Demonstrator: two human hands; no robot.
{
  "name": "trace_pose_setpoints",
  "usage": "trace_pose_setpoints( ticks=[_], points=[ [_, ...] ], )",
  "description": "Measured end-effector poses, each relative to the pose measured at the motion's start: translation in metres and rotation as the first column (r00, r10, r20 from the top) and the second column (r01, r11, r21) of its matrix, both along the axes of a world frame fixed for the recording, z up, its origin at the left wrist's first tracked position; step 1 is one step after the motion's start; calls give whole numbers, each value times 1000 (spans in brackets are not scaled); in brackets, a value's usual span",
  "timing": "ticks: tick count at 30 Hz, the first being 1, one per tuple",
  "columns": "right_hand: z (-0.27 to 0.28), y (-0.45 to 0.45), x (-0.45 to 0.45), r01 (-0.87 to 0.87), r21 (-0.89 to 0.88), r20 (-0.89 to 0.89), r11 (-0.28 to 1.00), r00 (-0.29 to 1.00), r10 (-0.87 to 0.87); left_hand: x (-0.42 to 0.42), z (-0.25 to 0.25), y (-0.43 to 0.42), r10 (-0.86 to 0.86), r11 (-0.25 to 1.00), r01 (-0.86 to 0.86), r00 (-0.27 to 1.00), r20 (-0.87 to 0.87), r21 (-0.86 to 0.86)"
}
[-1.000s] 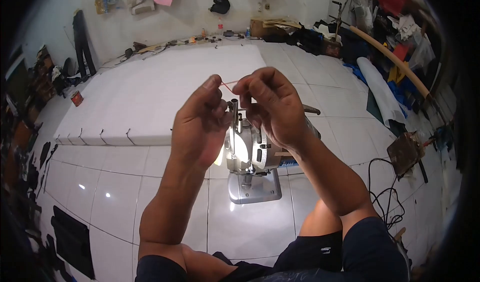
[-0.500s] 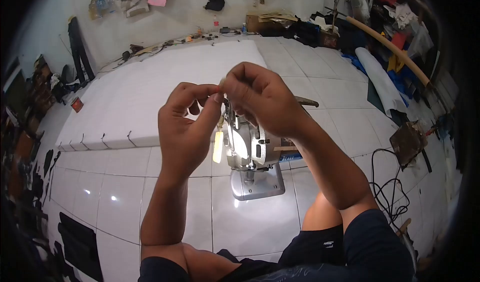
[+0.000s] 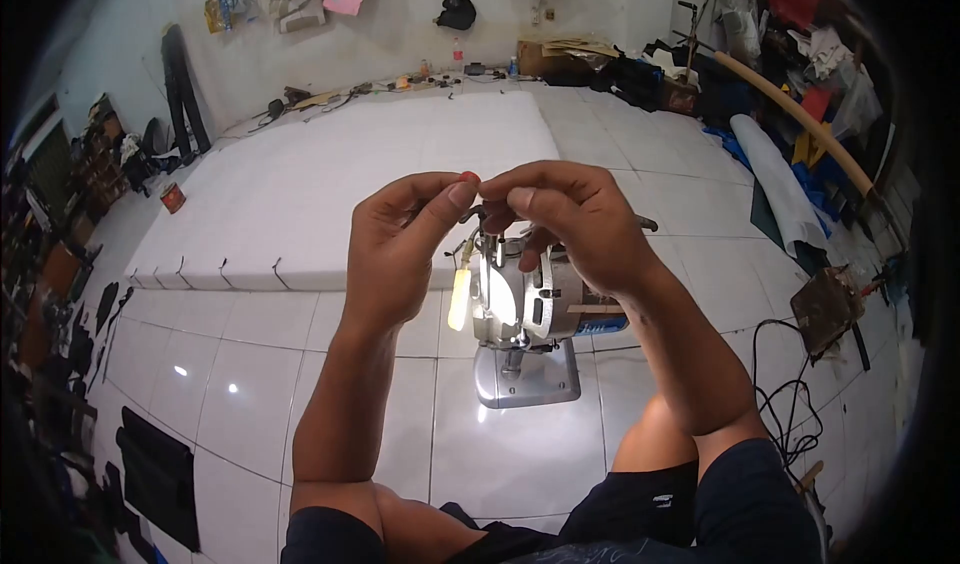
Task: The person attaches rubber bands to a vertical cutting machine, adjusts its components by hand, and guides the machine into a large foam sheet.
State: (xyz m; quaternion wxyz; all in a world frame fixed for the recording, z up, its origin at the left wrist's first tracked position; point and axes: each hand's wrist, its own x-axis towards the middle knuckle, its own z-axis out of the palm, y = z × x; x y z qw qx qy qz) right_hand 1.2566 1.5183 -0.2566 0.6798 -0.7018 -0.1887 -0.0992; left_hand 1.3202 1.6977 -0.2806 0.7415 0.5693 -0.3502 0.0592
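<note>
My left hand (image 3: 390, 244) pinches a small red piece (image 3: 470, 177) between thumb and forefinger, above the machine. Close beside it, my right hand (image 3: 580, 219) has its fingers curled and its forefinger tip almost at the red piece. Whatever is in the right fingers, if anything, is too small to make out. Below both hands stands what looks like an electric cloth cutting machine (image 3: 552, 299), with a grey metal body and a yellow-white handle (image 3: 459, 299). Its flat metal base (image 3: 530, 389) rests on the tiled floor. My right hand partly hides the machine's top.
A large white stack of sheet material (image 3: 330, 194) lies behind the machine, with dark ties along its front edge. To the right are a white roll (image 3: 775, 179), a rusty metal box (image 3: 828, 309) and a black cable (image 3: 775, 384). Black cloth (image 3: 158, 474) lies at the lower left.
Both hands have come slightly lower and to the right in view as the camera shifted. The red piece in my left fingertips shows more clearly, and the right fingers have moved slightly off it.
</note>
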Motion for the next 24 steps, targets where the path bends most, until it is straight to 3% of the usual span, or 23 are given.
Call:
trace_pose_setpoints(
  ticks=[2,4,6,8,9,11,12,14,18,20,24],
  points=[
    [-3,1,3,20,4,35,1000,999,-20,4,-5,0,-150,988,148,988,-49,-39],
    [-4,6,2,79,-20,108,997,991,-76,5,-4,3,-182,983,182,983,-35,22],
    [-4,3,2,26,-44,48,999,999,-24,1,-2,1,-217,972,218,976,-27,86],
    [-9,2,6,33,-50,163,998,986,-25,-6,3,1,-196,973,207,974,-110,105],
    [-11,3,8,-11,59,157,998,988,2,-8,3,0,-195,972,208,974,-118,108],
    [-7,0,7,-17,55,120,998,993,11,-11,4,-2,-255,967,252,942,-217,-43],
    [-5,0,6,-22,47,91,999,996,18,-12,2,-3,-252,968,249,942,-220,-42],
    [-4,1,5,38,2,133,999,990,-38,-11,0,-5,-60,998,61,997,-47,15],
    [-9,9,0,50,-56,160,997,986,-41,-16,11,2,-43,998,44,999,-7,55],
    [-10,10,-1,70,-61,164,996,985,-60,-15,13,7,-189,981,194,959,-212,3],
    [-14,2,6,181,-156,136,971,978,-161,-24,18,8,-257,966,247,928,-270,-72]
  ],
)
